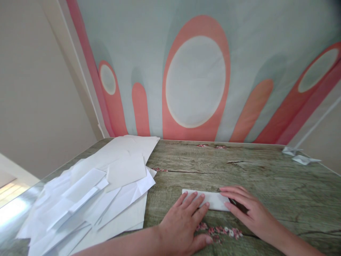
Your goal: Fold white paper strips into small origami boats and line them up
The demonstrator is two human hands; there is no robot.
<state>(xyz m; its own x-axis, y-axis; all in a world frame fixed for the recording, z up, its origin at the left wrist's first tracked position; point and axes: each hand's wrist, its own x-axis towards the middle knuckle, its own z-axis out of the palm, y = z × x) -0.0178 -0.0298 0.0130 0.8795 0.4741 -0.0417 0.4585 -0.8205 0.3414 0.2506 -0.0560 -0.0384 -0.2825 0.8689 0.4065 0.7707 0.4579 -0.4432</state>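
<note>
A folded strip of white paper point(215, 201) lies lengthwise on the table in front of me. My left hand point(183, 222) rests flat over its left part, fingers spread and fingertips pressing on the paper. At the right end of the strip, my right hand point(249, 206) curves around with the fingertips on the far edge and the thumb at the near corner, pinching that end. A dark gap shows between thumb and fingers. The left end of the strip is partly hidden under my left fingers.
A loose heap of white paper sheets point(128, 170), some creased or folded, covers the table's left side. Two small folded white paper pieces, one of them here point(306, 159), lie at the far right corner. The wood-patterned table point(186, 156) meets a wall with a coral-and-grey hanging point(149, 42).
</note>
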